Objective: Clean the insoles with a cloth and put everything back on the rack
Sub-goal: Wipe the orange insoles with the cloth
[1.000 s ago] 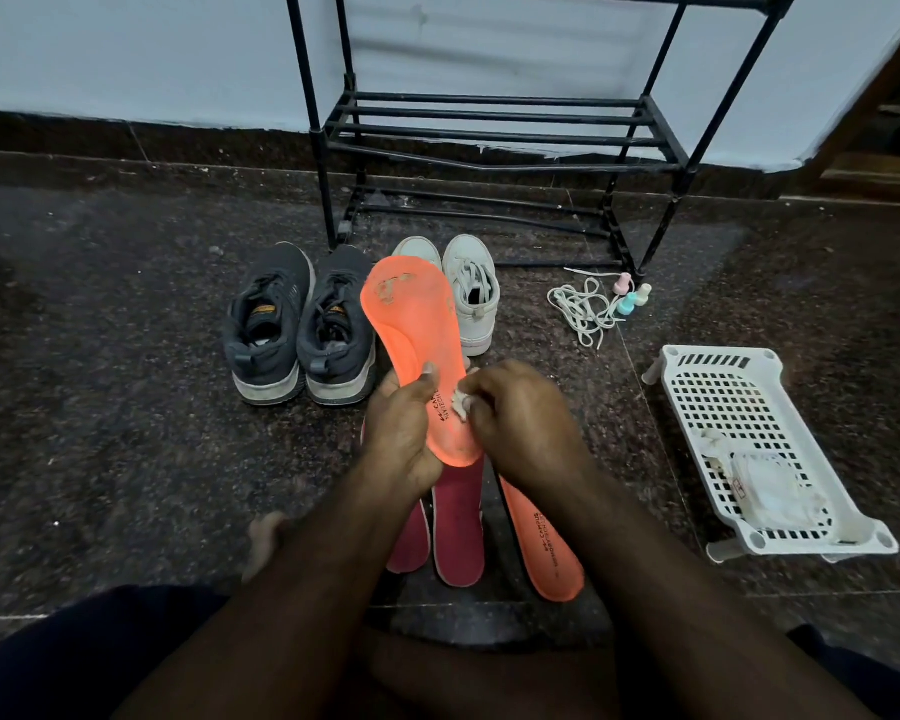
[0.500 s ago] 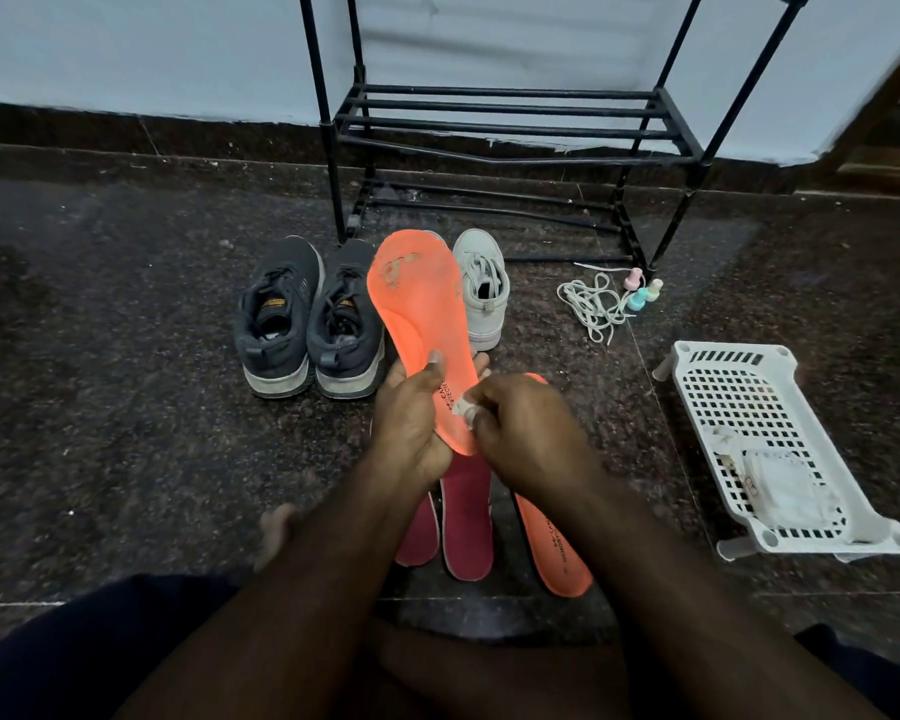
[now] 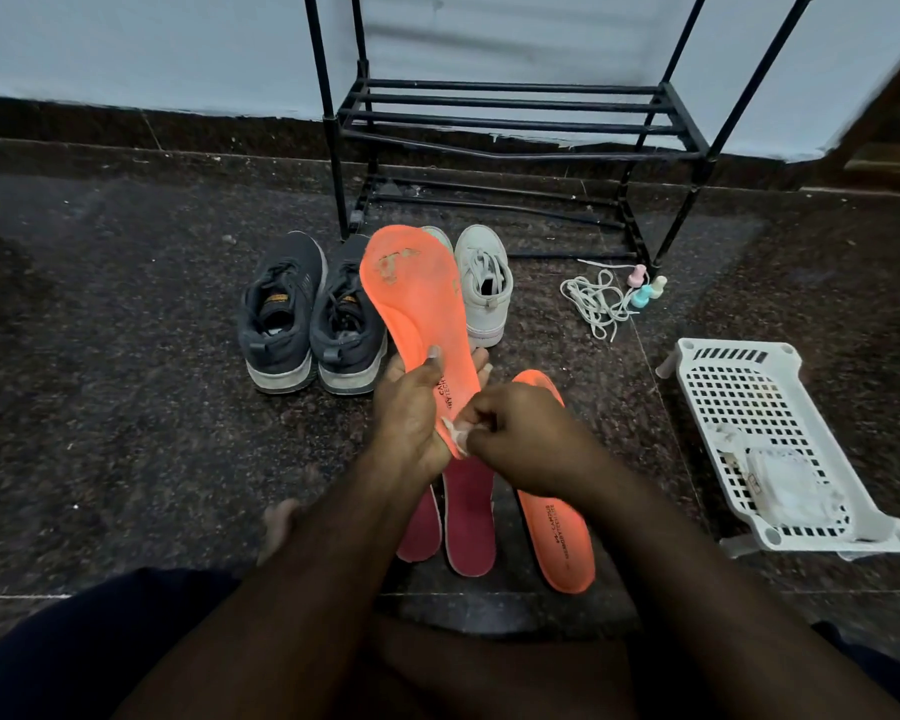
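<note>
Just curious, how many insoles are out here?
4: an orange insole in the left hand, another orange insole and two red insoles on the floor. Arms may hide more.

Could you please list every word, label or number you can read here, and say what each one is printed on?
"CA…" over "…RY TECH": held orange insole, partly covered by the left hand.
"CAMPUS" and a second line too small to read: orange insole on the floor.
Yellow tongue labels: dark shoes, too blurred.
Packet label: white basket, unreadable.
</note>
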A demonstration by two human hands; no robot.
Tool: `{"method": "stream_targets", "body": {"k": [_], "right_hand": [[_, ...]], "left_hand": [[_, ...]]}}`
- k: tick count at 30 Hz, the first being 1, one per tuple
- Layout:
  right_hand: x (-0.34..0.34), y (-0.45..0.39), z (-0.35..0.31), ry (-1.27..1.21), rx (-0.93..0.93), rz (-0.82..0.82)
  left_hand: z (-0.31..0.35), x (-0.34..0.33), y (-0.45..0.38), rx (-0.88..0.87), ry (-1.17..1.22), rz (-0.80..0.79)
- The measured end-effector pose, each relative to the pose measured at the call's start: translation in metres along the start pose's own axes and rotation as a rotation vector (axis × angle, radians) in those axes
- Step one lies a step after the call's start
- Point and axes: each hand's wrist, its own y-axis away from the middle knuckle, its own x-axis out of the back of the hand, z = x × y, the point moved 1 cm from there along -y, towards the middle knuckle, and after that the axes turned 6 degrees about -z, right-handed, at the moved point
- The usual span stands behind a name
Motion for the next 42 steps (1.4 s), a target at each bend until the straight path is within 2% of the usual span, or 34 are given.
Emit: {"method": "stream_targets", "body": {"k": [2, 5, 8, 11, 17, 22, 24, 26, 29, 30, 32, 34, 36, 40, 42], "right_hand": [[0.014, 0.005, 0.006, -0.239, -0.052, -0.020], [0.035, 0.008, 0.015, -0.667, -0.114, 0.154], [0.048, 0.012, 0.015, -0.825, -0.074, 0.234], [0.049, 0.012, 0.019, -0.824, -0.038, 0.276], [0.042, 0.006, 0.023, -0.667, -0.006, 0.372], [0.019, 0.000, 0.017, 0.022, 0.114, 0.459], [0.012, 0.000, 0.009, 0.119, 0.108, 0.486], [0.008, 0.001, 0.006, 0.106, 0.043, 0.422], [0.005, 0.005, 0.006, -0.038, -0.028, 0.205], [0.006, 0.006, 0.006, -0.121, -0.033, 0.216], [0.013, 0.005, 0.007, -0.235, -0.047, 0.381], [0.016, 0.002, 0.007, -0.242, -0.033, 0.492], [0.012, 0.001, 0.007, -0.208, -0.014, 0.458], [-0.003, 0.004, 0.005, -0.244, -0.070, 0.198], [0.002, 0.002, 0.006, -0.324, -0.053, 0.259]], "left_hand": [[0.002, 0.000, -0.001, 0.007, -0.015, -0.012], [0.005, 0.000, -0.001, 0.008, -0.018, -0.023], [0.006, 0.000, 0.000, 0.025, -0.018, -0.050], [0.008, -0.002, 0.003, 0.037, -0.021, -0.058], [0.010, -0.007, 0.008, 0.121, 0.020, -0.109], [0.006, -0.006, 0.005, 0.169, -0.008, -0.097], [0.005, -0.006, 0.005, 0.168, 0.007, -0.109], [0.007, -0.005, 0.002, 0.132, 0.055, -0.118], [0.012, -0.003, -0.001, 0.082, 0.105, -0.105], [0.013, -0.002, -0.001, 0.074, 0.112, -0.108], [0.014, -0.002, -0.001, 0.062, 0.102, -0.099], [0.010, -0.002, 0.000, 0.061, 0.084, -0.069], [0.009, -0.005, 0.002, 0.075, 0.090, -0.056], [0.013, -0.006, 0.000, 0.087, 0.158, -0.034], [0.016, -0.005, 0.000, 0.073, 0.158, -0.049]]}}
